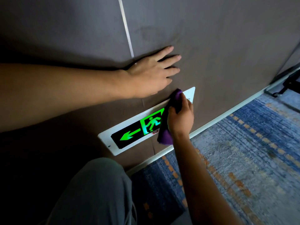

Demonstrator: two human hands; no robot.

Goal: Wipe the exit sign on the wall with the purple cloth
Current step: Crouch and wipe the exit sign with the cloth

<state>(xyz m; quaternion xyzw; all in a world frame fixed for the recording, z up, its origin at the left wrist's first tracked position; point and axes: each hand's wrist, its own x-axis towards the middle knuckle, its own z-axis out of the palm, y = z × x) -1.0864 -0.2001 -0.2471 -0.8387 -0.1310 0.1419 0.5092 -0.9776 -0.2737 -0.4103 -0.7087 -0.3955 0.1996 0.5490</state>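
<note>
Purple cloth point(170, 120) bunched in right hand point(181, 118), fingers curled round it, pressed against right half of exit sign point(129, 135) low on wall point(219, 46). Left hand point(151, 73) flat, fingers spread, on wall above sign. Blue carpet point(243, 151) below.

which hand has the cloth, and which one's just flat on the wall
The right hand grips the purple cloth against the exit sign. The left hand lies flat, fingers spread, on the wall above it.

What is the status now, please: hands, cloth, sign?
Left hand flat on wall, open. Right hand grips purple cloth, pressed on exit sign, right part. Nothing in the way.
</note>
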